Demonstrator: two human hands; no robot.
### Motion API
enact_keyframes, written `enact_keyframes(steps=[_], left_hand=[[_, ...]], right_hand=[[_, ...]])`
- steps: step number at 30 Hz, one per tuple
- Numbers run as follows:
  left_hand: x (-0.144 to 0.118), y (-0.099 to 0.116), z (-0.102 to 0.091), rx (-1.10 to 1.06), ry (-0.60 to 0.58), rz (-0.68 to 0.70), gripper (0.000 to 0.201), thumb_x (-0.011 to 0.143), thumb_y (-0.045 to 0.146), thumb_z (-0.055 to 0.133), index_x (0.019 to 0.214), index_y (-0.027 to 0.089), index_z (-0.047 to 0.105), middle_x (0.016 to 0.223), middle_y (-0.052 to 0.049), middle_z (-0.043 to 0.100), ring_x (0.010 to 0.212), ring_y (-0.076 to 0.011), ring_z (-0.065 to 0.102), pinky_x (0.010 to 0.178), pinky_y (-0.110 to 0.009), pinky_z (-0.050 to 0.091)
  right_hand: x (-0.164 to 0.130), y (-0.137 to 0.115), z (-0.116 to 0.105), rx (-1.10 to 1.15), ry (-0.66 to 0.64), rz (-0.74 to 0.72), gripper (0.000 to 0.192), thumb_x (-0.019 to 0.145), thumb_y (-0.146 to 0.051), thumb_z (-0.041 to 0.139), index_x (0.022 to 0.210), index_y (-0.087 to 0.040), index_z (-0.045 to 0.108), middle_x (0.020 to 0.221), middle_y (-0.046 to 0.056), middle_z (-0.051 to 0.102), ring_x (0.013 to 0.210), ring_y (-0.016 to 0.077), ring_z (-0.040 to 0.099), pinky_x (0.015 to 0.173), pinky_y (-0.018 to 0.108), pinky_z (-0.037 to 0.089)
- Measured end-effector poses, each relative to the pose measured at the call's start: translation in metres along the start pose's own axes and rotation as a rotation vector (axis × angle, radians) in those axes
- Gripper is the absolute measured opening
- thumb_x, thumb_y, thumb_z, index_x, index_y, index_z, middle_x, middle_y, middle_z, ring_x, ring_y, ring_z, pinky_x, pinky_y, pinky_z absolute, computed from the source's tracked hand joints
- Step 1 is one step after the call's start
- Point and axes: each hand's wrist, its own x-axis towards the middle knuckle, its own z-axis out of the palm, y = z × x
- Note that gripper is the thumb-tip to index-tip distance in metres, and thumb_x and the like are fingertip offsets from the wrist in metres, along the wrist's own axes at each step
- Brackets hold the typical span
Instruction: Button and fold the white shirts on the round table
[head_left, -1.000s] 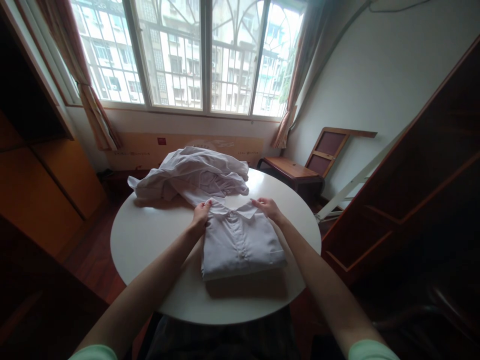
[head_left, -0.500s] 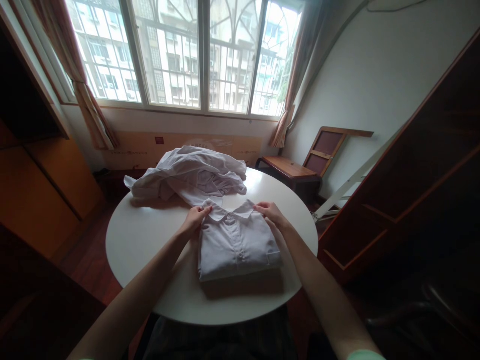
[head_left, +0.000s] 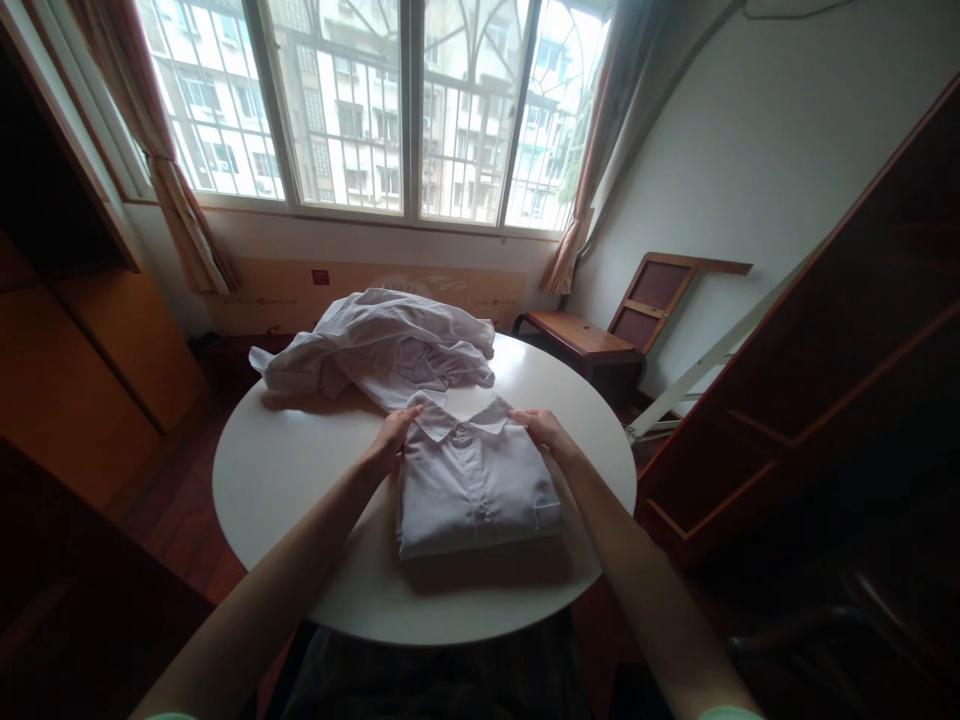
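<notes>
A white button-up shirt (head_left: 476,485), folded into a neat rectangle with its collar at the far side, lies on the round white table (head_left: 277,480). My left hand (head_left: 394,432) pinches the shirt's left edge beside the collar, thumb on top. At the opposite collar side, my right hand (head_left: 541,428) grips the right shoulder edge, its fingers partly hidden by the fabric. Behind the folded shirt, a crumpled heap of white clothing (head_left: 382,340) rests on the table's far part, close to the collar and my left hand.
A wooden chair (head_left: 585,335) stands beyond the table at the right, by the wall. Tall dark wooden panels (head_left: 795,420) lean along the right side. Orange-brown cabinets (head_left: 97,360) stand at the left. A barred window (head_left: 345,120) with tied curtains (head_left: 184,220) is ahead.
Both hands keep their hold at the collar sides, with only a slight shift of the fingers. The folded shirt and the heap stay in place; the view tilts very slightly.
</notes>
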Motion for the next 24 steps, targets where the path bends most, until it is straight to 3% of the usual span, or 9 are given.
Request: enact_keyframes(steps=[5,8,14,18,22,24], left_hand=[[0.004,-0.002,0.002,-0.153,-0.085,-0.032,0.023,0.068,0.036,0.056,0.073,0.014,0.059,0.06,-0.002,0.061,0.052,-0.0134,0.056,0.052,-0.024,0.045],[0.007,-0.004,0.003,-0.235,-0.072,-0.049,0.015,0.068,0.028,0.058,0.072,0.014,0.059,0.063,-0.004,0.063,0.054,-0.0134,0.058,0.056,-0.025,0.047],[0.008,-0.004,0.001,-0.215,-0.063,-0.079,0.012,0.067,0.024,0.061,0.07,0.013,0.057,0.063,-0.003,0.061,0.051,-0.0109,0.056,0.053,-0.023,0.047],[0.0,0.006,-0.002,-0.013,-0.08,-0.094,0.018,0.064,0.028,0.066,0.07,0.013,0.057,0.059,-0.002,0.059,0.047,-0.0104,0.053,0.046,-0.021,0.043],[-0.01,0.014,-0.004,0.108,-0.173,-0.06,0.028,0.058,0.028,0.072,0.078,0.012,0.06,0.069,-0.004,0.064,0.055,-0.0128,0.058,0.051,-0.022,0.044],[-0.011,0.014,-0.004,0.116,-0.189,-0.045,0.032,0.056,0.028,0.073,0.081,0.012,0.06,0.07,-0.005,0.064,0.056,-0.0132,0.058,0.052,-0.021,0.043]], right_hand=[[-0.006,-0.008,0.011,0.334,-0.153,-0.149,0.024,0.062,-0.034,0.064,0.078,-0.016,0.058,0.068,0.002,0.064,0.063,0.0147,0.058,0.059,0.026,0.047],[-0.004,-0.009,0.02,0.393,-0.181,-0.119,0.025,0.064,-0.03,0.062,0.085,-0.017,0.056,0.075,0.002,0.066,0.067,0.015,0.06,0.063,0.026,0.048],[0.01,0.001,0.018,0.103,0.132,-0.021,0.02,0.066,-0.027,0.064,0.08,-0.016,0.055,0.063,0.001,0.062,0.056,0.0124,0.056,0.05,0.022,0.044],[0.004,0.002,0.002,0.01,-0.022,0.067,0.021,0.066,-0.033,0.064,0.073,-0.015,0.058,0.054,0.0,0.058,0.045,0.0106,0.051,0.04,0.021,0.038],[-0.009,-0.004,-0.005,0.097,-0.234,0.001,0.026,0.057,-0.026,0.072,0.079,-0.015,0.063,0.072,0.004,0.066,0.06,0.015,0.06,0.052,0.023,0.046],[-0.011,-0.005,-0.002,0.203,-0.254,-0.084,0.031,0.055,-0.024,0.074,0.082,-0.015,0.063,0.08,0.006,0.068,0.069,0.0178,0.062,0.06,0.026,0.049]])
